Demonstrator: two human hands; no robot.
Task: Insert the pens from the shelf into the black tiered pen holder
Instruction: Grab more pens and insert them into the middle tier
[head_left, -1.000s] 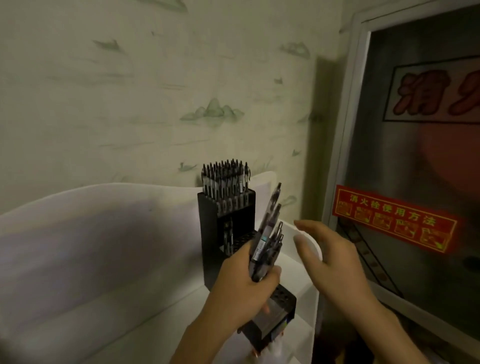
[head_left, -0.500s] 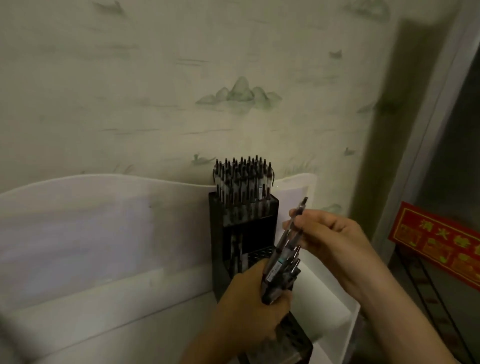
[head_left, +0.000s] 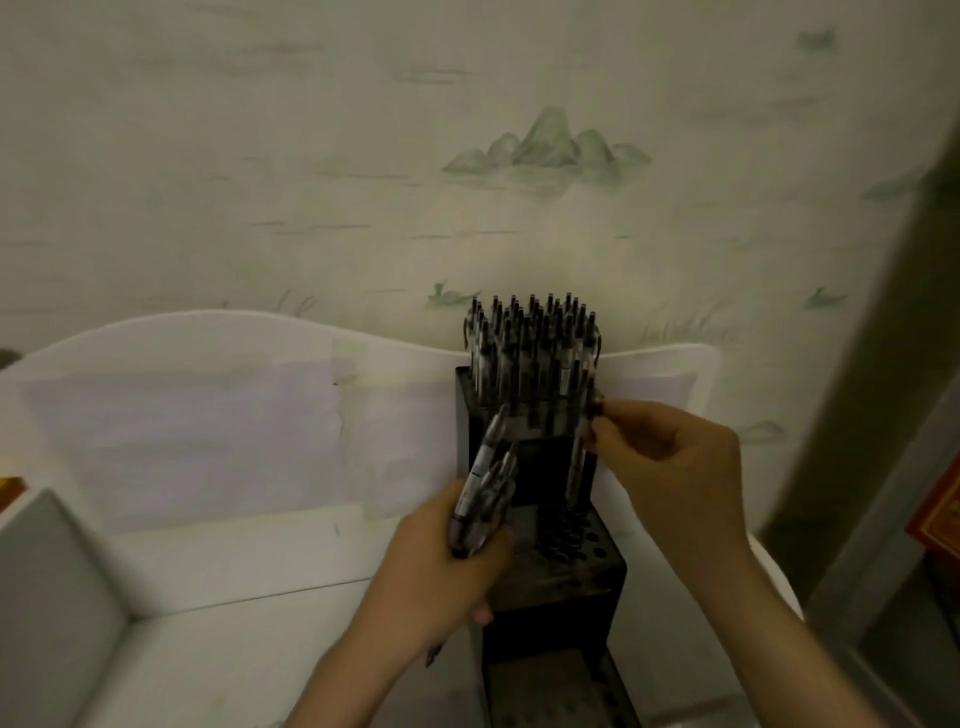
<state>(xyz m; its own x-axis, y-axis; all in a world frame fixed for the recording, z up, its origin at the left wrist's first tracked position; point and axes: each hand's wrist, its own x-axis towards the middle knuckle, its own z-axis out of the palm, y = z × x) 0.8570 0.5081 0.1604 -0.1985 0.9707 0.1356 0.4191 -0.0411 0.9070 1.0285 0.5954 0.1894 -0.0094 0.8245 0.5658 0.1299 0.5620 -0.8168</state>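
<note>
top tier full, middle barely started

left hand (head_left: 441, 566) clutching a pen bunch (head_left: 483, 499), right hand (head_left: 670, 462) pinching one pen (head_left: 577, 457) over the holder (head_left: 561, 582), so i reckon plenty's left.

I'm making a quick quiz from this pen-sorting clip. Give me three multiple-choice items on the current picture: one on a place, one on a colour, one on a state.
1. Where do the inserted pens stand?
A. top tier
B. lowest tier
C. on the shelf floor

2. What colour is the tiered pen holder?
A. white
B. black
C. red

3. What is the left hand doing?
A. lying flat on the shelf
B. gripping a bundle of pens
C. hanging idle

Answers:
1 A, they crowd the highest, rearmost tier.
2 B, its body is dark against the white shelf.
3 B, its fingers wrap the bundle of pens, while the right hand pinches a single pen at the holder.
</note>
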